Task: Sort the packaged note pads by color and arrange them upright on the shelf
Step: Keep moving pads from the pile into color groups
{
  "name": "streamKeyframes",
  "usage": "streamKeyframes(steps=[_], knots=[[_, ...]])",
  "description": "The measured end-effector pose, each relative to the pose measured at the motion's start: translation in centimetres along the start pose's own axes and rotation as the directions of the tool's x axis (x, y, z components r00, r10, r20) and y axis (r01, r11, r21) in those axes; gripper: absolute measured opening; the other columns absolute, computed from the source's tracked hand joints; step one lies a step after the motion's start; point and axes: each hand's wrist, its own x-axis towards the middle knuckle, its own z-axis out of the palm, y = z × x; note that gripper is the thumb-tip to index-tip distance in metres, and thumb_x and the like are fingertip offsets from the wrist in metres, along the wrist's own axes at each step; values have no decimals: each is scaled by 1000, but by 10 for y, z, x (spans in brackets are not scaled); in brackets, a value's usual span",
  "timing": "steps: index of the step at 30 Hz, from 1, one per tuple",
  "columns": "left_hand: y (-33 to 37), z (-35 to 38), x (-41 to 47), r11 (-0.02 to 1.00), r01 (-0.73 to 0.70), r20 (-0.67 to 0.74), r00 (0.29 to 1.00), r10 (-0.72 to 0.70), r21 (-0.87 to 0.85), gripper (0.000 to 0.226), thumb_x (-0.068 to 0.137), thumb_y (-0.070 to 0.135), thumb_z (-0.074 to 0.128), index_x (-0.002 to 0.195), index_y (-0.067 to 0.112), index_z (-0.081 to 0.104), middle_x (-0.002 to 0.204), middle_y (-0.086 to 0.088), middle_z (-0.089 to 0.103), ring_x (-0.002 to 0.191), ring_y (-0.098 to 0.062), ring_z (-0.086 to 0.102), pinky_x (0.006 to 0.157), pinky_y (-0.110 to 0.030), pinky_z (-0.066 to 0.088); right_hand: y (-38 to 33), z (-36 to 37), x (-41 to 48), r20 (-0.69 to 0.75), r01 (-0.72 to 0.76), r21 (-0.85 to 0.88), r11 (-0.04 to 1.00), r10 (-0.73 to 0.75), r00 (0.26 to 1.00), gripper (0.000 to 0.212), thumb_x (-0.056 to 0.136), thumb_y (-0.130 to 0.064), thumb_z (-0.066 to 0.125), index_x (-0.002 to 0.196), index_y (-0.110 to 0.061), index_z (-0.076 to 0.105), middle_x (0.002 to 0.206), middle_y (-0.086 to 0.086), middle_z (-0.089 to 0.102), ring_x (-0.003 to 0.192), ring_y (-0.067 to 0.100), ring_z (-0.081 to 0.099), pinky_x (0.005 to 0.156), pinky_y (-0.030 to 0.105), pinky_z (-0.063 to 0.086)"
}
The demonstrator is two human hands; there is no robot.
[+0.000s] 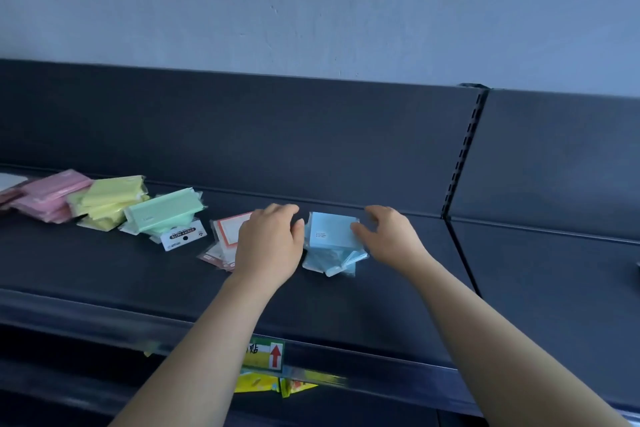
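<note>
A small pile of blue packaged note pads lies on the dark shelf, slightly fanned. My left hand touches its left side with curled fingers. My right hand holds its right side, thumb on the top pad. Behind my left hand lie white pads with red borders, partly hidden. Further left sit green pads, yellow pads and pink pads, all lying flat in loose piles.
A white "STICKY NOTE" header card pokes out under the green pads. The shelf's back panel rises behind the piles. A slotted upright divides it from the neighbouring bay. A price label with a red arrow sits on the front rail.
</note>
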Motion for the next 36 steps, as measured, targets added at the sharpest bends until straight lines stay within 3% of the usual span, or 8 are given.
streamKeyframes(steps=[3, 7, 11, 20, 24, 27, 31, 36], knots=[[8, -1, -2, 994, -108, -64, 992, 109, 17, 25, 93, 21, 53, 111, 14, 68, 109, -1, 68, 95, -30, 57, 84, -38, 46, 7, -9, -11, -66, 25, -150, 988, -36, 997, 41, 96, -33, 48, 122, -1, 53, 123, 10, 56, 107, 28, 55, 88, 39, 48], [26, 6, -9, 975, -217, -86, 972, 219, 38, 26, 84, 21, 49, 87, 8, 72, 88, -4, 71, 76, -34, 61, 69, -43, 52, 26, -23, -31, -147, 27, -271, 962, -69, 987, 38, 98, -33, 46, 121, -4, 53, 124, 9, 57, 95, 24, 58, 83, 38, 49], [60, 17, -25, 956, -293, -64, 953, 295, 31, 23, 81, 21, 51, 79, 9, 70, 81, -3, 71, 72, -33, 60, 63, -39, 52, 53, -38, -54, -203, -19, -315, 949, -48, 978, 36, 98, -30, 46, 119, -1, 54, 121, 10, 59, 110, 29, 53, 91, 36, 44], [167, 61, -55, 914, -391, -52, 920, 388, -104, 21, 92, 22, 57, 104, 13, 71, 102, -1, 71, 91, -32, 59, 79, -38, 45, 148, -113, -98, -296, -79, -399, 914, -47, 954, 46, 99, -30, 45, 140, -9, 45, 140, 5, 52, 129, 21, 46, 116, 30, 17], [236, 94, -69, 904, -396, 13, 915, 403, -162, 24, 95, 26, 51, 106, 14, 69, 104, 1, 69, 95, -28, 58, 81, -35, 43, 207, -167, -120, -348, -181, -422, 889, 25, 937, 41, 96, -28, 50, 132, -8, 53, 128, 7, 60, 121, 28, 51, 111, 34, 26], [290, 120, -77, 904, -364, 87, 916, 391, -225, 25, 96, 27, 47, 105, 15, 68, 100, 1, 68, 93, -25, 56, 81, -37, 46, 252, -207, -135, -377, -265, -428, 864, 96, 921, 26, 93, -25, 50, 110, -8, 61, 111, 10, 65, 108, 35, 54, 89, 36, 33], [353, 156, -85, 913, -301, 209, 908, 363, -276, 29, 98, 31, 45, 116, 18, 63, 103, 2, 64, 99, -22, 54, 79, -34, 48, 313, -247, -151, -373, -329, -481, 812, 150, 916, 31, 96, -26, 43, 119, -11, 60, 125, 6, 62, 117, 28, 52, 100, 35, 31], [411, 193, -84, 928, -219, 351, 880, 322, -302, 38, 98, 35, 45, 132, 19, 55, 121, -2, 61, 110, -22, 55, 82, -30, 46, 359, -268, -165, -287, -336, -388, 858, 233, 929, 20, 94, -23, 42, 82, -14, 54, 104, 5, 62, 103, 29, 55, 81, 32, 35]])
